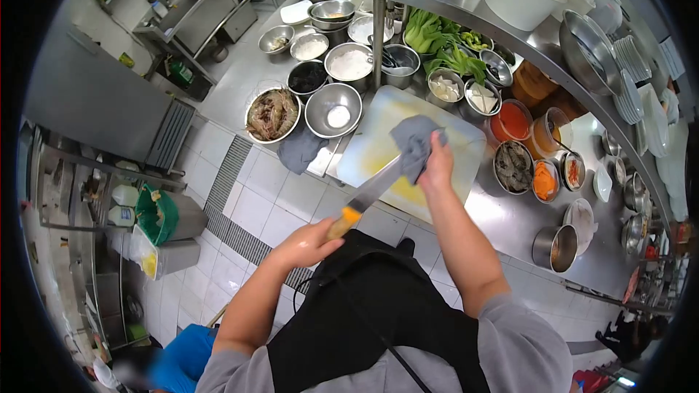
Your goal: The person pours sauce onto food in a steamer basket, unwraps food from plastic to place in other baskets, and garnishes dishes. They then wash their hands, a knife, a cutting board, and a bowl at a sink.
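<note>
A large knife with a yellow and tan handle is in my left hand, its fingers closed round the handle. The blade slants up to the right. My right hand grips a grey cloth, which is wrapped about the far end of the blade and hides the tip. Both are above a white cutting board with yellow stains. Left of the board sits a steel bowl with something white in it, and near it a second grey cloth hangs at the counter's edge.
Raw prawns fill a bowl at the left. Leafy greens lie behind the board. Bowls of red sauce and orange food stand right. A steel shelf overhangs the counter. Someone in blue is at lower left.
</note>
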